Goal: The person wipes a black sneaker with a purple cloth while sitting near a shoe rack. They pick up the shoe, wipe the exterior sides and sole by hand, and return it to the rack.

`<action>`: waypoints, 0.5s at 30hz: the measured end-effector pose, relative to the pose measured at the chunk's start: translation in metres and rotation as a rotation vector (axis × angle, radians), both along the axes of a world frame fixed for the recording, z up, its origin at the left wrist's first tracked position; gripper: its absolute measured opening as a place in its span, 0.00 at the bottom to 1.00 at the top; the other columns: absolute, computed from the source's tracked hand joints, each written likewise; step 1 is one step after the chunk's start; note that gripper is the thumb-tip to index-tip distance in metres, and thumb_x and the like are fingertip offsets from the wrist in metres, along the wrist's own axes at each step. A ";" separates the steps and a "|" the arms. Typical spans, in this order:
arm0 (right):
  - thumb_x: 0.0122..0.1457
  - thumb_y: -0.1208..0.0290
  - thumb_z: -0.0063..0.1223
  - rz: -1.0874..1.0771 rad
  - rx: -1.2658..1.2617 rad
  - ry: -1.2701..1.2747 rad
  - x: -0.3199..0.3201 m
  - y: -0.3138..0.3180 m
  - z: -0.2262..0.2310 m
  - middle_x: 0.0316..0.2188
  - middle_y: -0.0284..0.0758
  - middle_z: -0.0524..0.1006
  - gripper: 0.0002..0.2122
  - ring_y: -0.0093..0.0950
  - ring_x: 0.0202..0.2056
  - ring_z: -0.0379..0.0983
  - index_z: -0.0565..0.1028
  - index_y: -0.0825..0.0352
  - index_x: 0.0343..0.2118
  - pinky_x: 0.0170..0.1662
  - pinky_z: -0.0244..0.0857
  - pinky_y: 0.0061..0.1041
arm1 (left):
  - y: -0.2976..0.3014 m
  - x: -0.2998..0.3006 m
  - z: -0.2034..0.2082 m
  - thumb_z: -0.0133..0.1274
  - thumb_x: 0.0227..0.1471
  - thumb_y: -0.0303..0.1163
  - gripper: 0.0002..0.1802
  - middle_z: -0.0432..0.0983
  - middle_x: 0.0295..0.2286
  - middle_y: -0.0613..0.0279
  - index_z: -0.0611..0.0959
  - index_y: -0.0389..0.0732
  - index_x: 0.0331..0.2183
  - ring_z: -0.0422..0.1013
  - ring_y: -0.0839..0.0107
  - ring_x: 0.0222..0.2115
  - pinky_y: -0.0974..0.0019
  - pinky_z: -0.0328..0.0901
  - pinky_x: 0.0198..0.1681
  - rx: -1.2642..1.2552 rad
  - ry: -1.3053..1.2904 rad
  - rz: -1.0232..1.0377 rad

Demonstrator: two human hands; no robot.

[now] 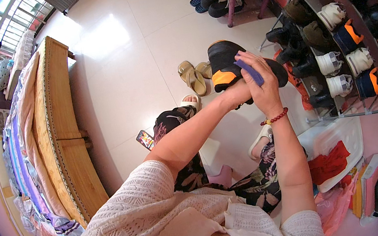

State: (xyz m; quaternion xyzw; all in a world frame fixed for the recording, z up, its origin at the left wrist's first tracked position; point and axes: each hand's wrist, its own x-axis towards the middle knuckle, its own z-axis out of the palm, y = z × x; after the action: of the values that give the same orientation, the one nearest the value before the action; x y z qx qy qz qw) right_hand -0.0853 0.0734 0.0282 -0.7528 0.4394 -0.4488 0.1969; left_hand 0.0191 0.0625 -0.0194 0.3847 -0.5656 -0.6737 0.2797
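Note:
In front of me a black shoe [223,55] with an orange patch at its heel is held up off the floor. My left hand [238,94] grips it from below at the opening; its fingers are mostly hidden by the shoe and my other hand. A flat purple piece [249,73], sponge or cloth, is pressed against the shoe's side by my right hand [263,79]. The right fingers are bent over that piece, and a red bead bracelet [275,117] circles the wrist.
At right stands a metal shoe rack [347,115] full of shoes. Tan sandals [190,76] lie on the tiled floor beyond my feet. A phone [144,140] is by my left leg. A white plastic bin [352,134] holds red cloth. A wooden bed [65,132] lines the left.

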 end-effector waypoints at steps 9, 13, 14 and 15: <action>0.56 0.72 0.49 -0.144 0.030 0.054 -0.025 -0.004 -0.029 0.45 0.38 0.74 0.12 0.36 0.49 0.67 0.74 0.66 0.43 0.54 0.58 0.32 | 0.000 0.003 0.006 0.52 0.47 0.39 0.16 0.75 0.30 0.61 0.80 0.36 0.34 0.69 0.74 0.31 0.70 0.63 0.34 0.286 -0.209 0.130; 0.57 0.69 0.49 -0.274 -0.025 0.177 -0.040 -0.006 -0.044 0.45 0.38 0.74 0.13 0.37 0.50 0.66 0.74 0.66 0.44 0.54 0.57 0.33 | 0.005 0.004 0.020 0.54 0.44 0.39 0.15 0.74 0.24 0.63 0.81 0.34 0.27 0.68 0.74 0.24 0.71 0.62 0.26 0.331 -0.097 0.225; 0.58 0.68 0.49 -0.295 -0.027 0.181 -0.037 -0.006 -0.042 0.45 0.38 0.74 0.13 0.37 0.50 0.66 0.74 0.66 0.44 0.54 0.56 0.33 | 0.005 0.004 0.017 0.54 0.44 0.39 0.16 0.74 0.24 0.63 0.81 0.33 0.27 0.68 0.74 0.24 0.70 0.62 0.26 0.318 -0.068 0.234; 0.59 0.64 0.47 -0.300 0.015 0.143 -0.032 -0.005 -0.041 0.45 0.38 0.74 0.14 0.38 0.51 0.65 0.74 0.67 0.44 0.55 0.55 0.34 | 0.003 0.005 0.011 0.53 0.44 0.39 0.18 0.74 0.24 0.62 0.80 0.30 0.28 0.68 0.74 0.24 0.70 0.62 0.26 0.275 -0.043 0.185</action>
State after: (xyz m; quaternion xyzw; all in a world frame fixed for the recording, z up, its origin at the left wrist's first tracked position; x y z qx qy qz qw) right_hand -0.1171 0.0683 -0.0128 -0.7074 0.5631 -0.4151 0.1015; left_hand 0.0242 0.0650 -0.0080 0.4840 -0.4361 -0.7077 0.2734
